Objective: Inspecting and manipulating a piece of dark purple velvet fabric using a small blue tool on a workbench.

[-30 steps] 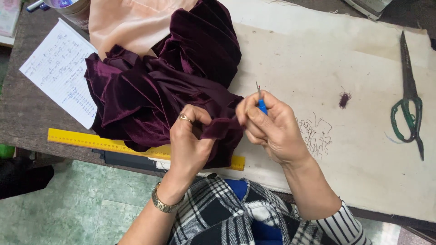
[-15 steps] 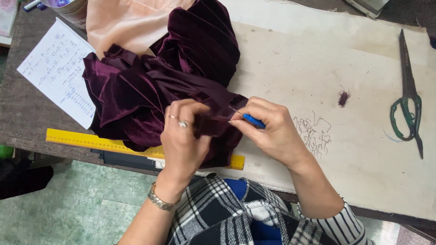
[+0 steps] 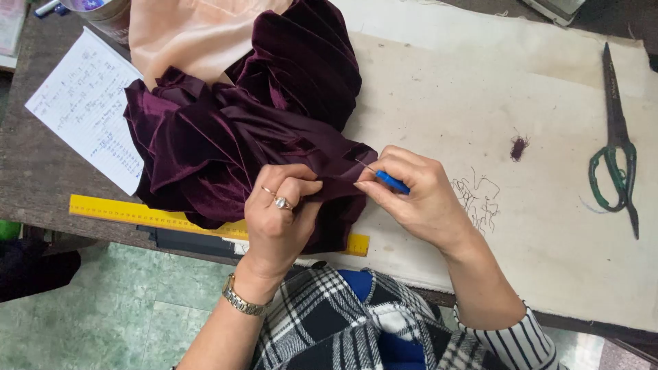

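A bunched piece of dark purple velvet cloth (image 3: 240,130) lies on the worktable, over a peach-coloured cloth (image 3: 185,34). My left hand (image 3: 277,219), with rings and a wristwatch, pinches a fold of the velvet near the table's front edge. My right hand (image 3: 418,195) holds a blue-handled seam ripper (image 3: 387,179), its thin metal tip pointing left into the velvet's edge beside my left fingers.
A yellow ruler (image 3: 157,218) lies along the front edge under the velvet. A handwritten paper sheet (image 3: 86,106) is at the left. Green-handled scissors (image 3: 617,144) lie far right on the cream table cover (image 3: 480,89). Loose threads (image 3: 476,199) and purple fluff (image 3: 519,146) lie nearby.
My right hand lowered the seam ripper from upright to point left into the velvet's edge. My left hand shifted its pinch along the fold.
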